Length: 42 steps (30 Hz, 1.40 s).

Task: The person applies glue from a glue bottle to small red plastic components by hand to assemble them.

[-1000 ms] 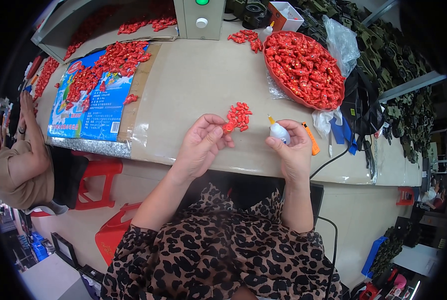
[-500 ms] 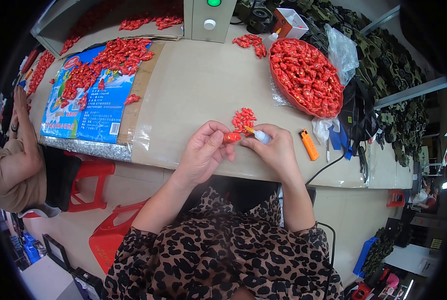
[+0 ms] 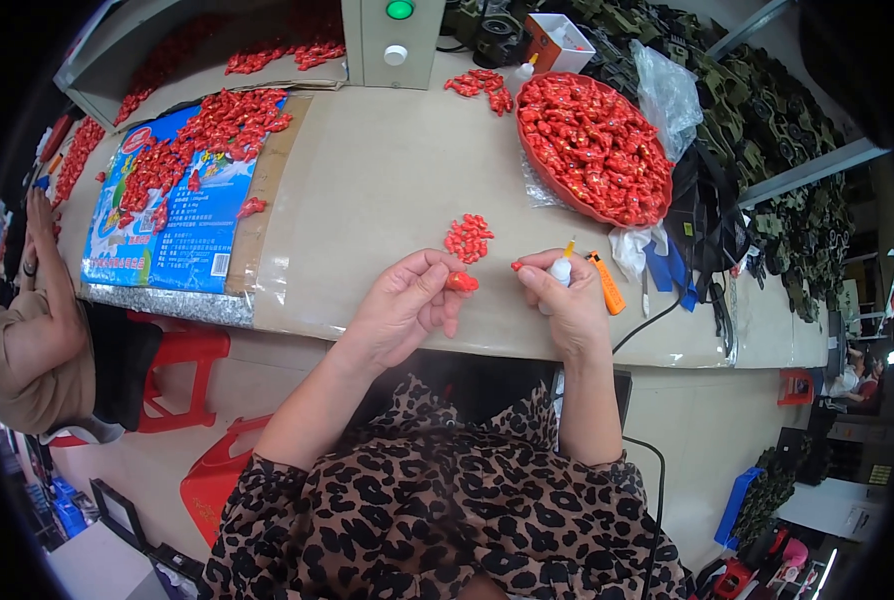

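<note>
My left hand [image 3: 399,308] pinches a small shiny red plastic figure [image 3: 461,282] between thumb and forefinger, above the table's near edge. To its right, my right hand [image 3: 573,305] is closed around a small white glue bottle [image 3: 561,271] whose yellow nozzle points up. The same hand's thumb and fingertip pinch a tiny red part [image 3: 516,266]. Between and beyond my hands lies a little heap of small red parts [image 3: 469,238]. The bottle's lower end is hidden by my right hand.
A red bowl [image 3: 664,203] full of red figures stands at far right. An orange box cutter [image 3: 608,284] lies beside my right hand. More figures cover blue printed cardboard [image 3: 162,247] at left. A grey machine housing [image 3: 388,62] stands behind; another person [image 3: 42,325] sits at left.
My right hand has moved right, away from the red figure. Its bottle nozzle, earlier pointing at the figure, now points up, and a tiny red part shows in the fingertips.
</note>
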Each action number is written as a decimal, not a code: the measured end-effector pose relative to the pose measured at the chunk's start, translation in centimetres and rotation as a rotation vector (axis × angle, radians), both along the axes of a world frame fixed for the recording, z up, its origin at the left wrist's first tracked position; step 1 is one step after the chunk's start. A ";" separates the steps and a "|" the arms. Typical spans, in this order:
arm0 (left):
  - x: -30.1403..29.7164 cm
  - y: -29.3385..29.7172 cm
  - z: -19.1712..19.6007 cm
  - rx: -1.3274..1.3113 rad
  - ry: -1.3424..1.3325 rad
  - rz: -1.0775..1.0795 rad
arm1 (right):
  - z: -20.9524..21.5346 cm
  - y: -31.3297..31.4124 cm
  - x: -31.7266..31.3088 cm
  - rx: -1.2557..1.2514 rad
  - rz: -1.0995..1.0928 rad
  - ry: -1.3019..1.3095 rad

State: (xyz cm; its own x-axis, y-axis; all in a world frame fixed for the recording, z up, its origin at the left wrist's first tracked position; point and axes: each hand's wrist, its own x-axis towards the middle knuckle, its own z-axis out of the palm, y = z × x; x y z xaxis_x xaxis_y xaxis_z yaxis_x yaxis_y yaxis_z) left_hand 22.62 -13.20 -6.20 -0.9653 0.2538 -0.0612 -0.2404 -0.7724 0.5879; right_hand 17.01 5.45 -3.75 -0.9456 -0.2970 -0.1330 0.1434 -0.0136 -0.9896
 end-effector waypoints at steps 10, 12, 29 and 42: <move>-0.3 2.4 -0.2 -0.207 0.045 0.040 | -0.4 0.5 2.0 -0.256 0.013 -0.031; -0.2 2.3 0.0 -0.220 0.055 0.013 | -0.7 0.2 2.2 -0.269 0.034 0.027; 0.1 2.2 -0.1 -0.348 0.108 0.000 | -0.7 0.0 2.5 -0.112 0.116 0.267; 0.1 2.2 -0.2 -0.388 0.133 -0.004 | -0.3 0.1 2.5 -0.018 0.131 0.315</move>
State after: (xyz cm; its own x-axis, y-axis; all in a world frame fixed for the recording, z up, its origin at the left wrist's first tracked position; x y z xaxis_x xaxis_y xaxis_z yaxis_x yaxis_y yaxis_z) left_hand 22.73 -11.04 -6.43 -0.9703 0.2401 -0.0281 -0.1454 -0.4867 0.8614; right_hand 19.52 5.57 -4.05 -0.8928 -0.4186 0.1661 -0.1680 -0.0327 -0.9852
